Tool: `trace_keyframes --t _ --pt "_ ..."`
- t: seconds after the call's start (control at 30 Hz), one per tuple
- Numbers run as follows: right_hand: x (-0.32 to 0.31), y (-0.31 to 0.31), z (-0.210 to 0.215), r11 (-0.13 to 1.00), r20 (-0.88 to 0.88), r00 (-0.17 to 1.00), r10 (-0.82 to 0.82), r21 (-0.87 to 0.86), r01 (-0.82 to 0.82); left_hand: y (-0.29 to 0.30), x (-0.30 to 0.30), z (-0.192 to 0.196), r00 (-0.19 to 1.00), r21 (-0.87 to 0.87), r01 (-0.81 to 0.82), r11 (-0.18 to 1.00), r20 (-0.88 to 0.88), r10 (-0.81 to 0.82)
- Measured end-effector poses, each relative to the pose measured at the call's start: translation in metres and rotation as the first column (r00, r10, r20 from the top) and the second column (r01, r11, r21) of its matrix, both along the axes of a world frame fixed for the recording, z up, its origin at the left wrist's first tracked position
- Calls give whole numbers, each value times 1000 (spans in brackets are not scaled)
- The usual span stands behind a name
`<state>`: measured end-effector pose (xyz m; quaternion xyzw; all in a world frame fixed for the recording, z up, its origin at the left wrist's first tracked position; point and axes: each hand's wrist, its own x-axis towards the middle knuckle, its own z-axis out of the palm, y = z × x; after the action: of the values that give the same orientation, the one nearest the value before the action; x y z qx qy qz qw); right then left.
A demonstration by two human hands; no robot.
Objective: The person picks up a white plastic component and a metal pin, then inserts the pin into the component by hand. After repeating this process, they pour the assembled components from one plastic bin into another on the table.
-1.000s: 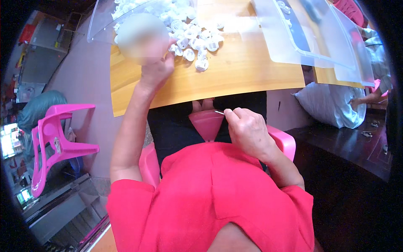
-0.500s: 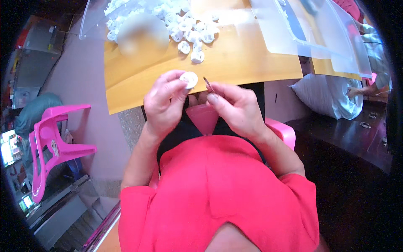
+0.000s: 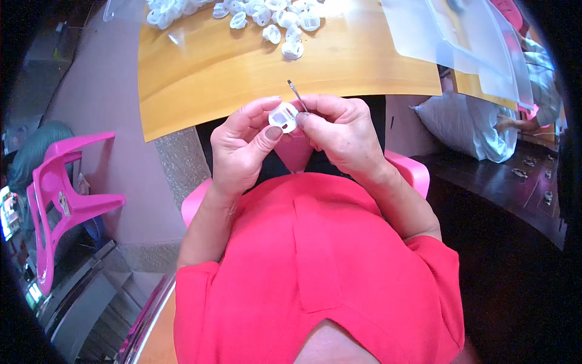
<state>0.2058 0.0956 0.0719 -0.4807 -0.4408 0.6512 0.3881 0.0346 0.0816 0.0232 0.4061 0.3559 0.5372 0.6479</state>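
My left hand (image 3: 239, 142) pinches a round white plastic part (image 3: 282, 118) between thumb and fingers, just off the table's near edge. Rectangular openings show in the part's visible side. In my right hand (image 3: 339, 130) is a thin metal tool with a flat tip (image 3: 294, 88), pointing up and away from me. The thumb and fingertips of that hand come up against the part's right side; whether they press on it I cannot tell. The tool's lower end is hidden in my fingers.
Loose white plastic parts (image 3: 260, 15) lie on the yellow-brown tabletop (image 3: 212, 79). A translucent plastic bin (image 3: 418, 36) stands far right. Beyond it, another person's hand (image 3: 504, 123) touches a white sack (image 3: 467, 127). A pink plastic chair (image 3: 79, 203) is at left.
My hands have come together, the right one now beside the part. The part has turned from its smooth face to a side with openings. The whole view has shifted slightly.
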Motion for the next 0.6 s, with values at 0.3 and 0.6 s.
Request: trace_keyframes --t 0.3,0.6 --pt "2 -10 -18 645 545 816 -192 697 -313 4 -14 -6 998 13 7 1000 61 -8" --pt "1 -14 -23 553 653 719 -237 700 -453 5 -17 -6 997 31 19 999 73 -21"
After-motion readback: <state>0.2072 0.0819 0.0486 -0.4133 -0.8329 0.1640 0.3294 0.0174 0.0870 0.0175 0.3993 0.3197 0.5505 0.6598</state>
